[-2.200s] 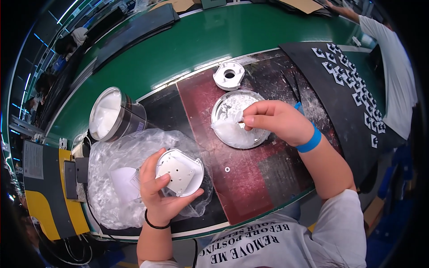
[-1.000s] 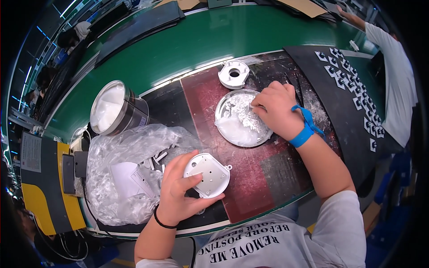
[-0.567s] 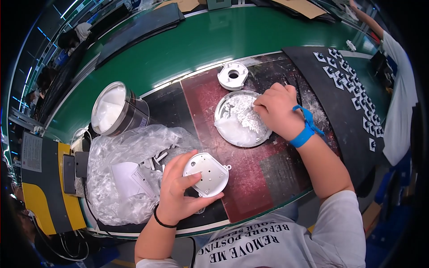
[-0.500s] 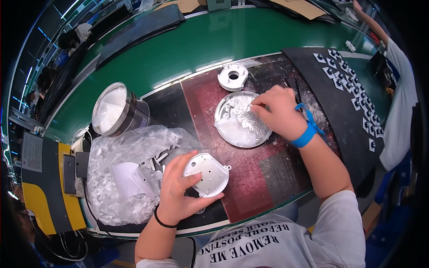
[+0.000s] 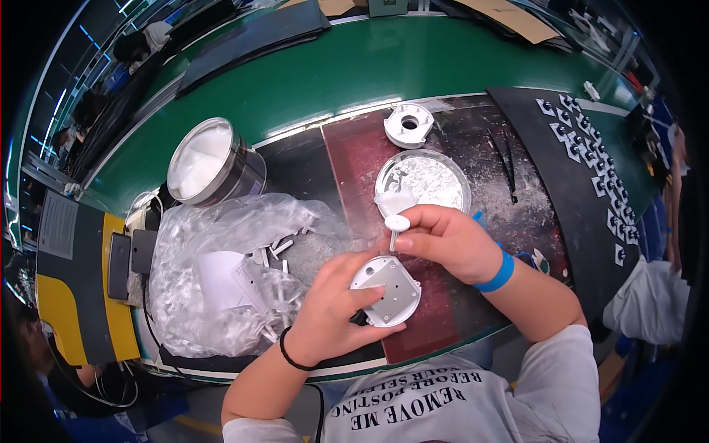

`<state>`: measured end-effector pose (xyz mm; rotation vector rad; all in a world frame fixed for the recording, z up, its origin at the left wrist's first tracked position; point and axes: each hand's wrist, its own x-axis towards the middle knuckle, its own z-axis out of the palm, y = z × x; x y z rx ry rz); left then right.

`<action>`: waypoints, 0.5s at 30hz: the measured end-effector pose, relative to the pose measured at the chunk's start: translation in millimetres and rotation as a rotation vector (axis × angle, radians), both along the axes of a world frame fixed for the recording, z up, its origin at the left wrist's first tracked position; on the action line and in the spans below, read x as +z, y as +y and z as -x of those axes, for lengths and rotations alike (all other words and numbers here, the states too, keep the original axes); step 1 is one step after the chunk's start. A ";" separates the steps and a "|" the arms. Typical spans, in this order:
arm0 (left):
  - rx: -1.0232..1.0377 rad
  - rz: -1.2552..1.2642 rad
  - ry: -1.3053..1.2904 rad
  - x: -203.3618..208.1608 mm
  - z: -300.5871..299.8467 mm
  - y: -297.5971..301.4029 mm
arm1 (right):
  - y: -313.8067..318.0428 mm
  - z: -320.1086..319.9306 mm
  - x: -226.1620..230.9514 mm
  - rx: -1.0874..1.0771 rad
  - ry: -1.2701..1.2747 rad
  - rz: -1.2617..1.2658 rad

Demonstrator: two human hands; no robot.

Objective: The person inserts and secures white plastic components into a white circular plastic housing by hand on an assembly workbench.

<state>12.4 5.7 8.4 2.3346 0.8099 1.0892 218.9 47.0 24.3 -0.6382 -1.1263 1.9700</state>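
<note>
In the head view, you sit at a table [image 5: 288, 151] with a black top and a worn dark red panel [image 5: 346, 148], dusted white toward the right. Beyond it runs a long green surface [image 5: 413, 66] with dark flat sheets [image 5: 251, 44] at its far left. A black mat [image 5: 528, 136] curves down the right side, bearing rows of small white pieces [image 5: 591, 155] with dark centres. Other people [image 5: 151, 37] show at the left edge, in a dim room with strip lights.

Your left hand [image 5: 332, 310] is clamped on a white round cover [image 5: 402, 299], its holed flat face up, above the near part of the red panel. Your right hand [image 5: 458, 247] has thumb and fingers together on a white plug [image 5: 397, 223], cap up and stem down, just beyond the cover; whether the two touch is hard to tell from here. Past it sit a shiny dish [image 5: 436, 177] and a white ring [image 5: 402, 137]. To the left are a clear bag [image 5: 177, 310] around white sticks [image 5: 279, 249] and a paper sheet [image 5: 221, 273], and a tilted tin [image 5: 240, 173].

As for writing, your pale shirt [image 5: 413, 399] carries bold dark lettering, upside down here; a yellow and black box [image 5: 85, 288] has a grey label [image 5: 59, 218] too small to read.
</note>
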 end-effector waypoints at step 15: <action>0.004 -0.021 -0.008 -0.7 -0.1 -0.6 | -17.1 16.1 1.8 -0.003 -0.087 0.117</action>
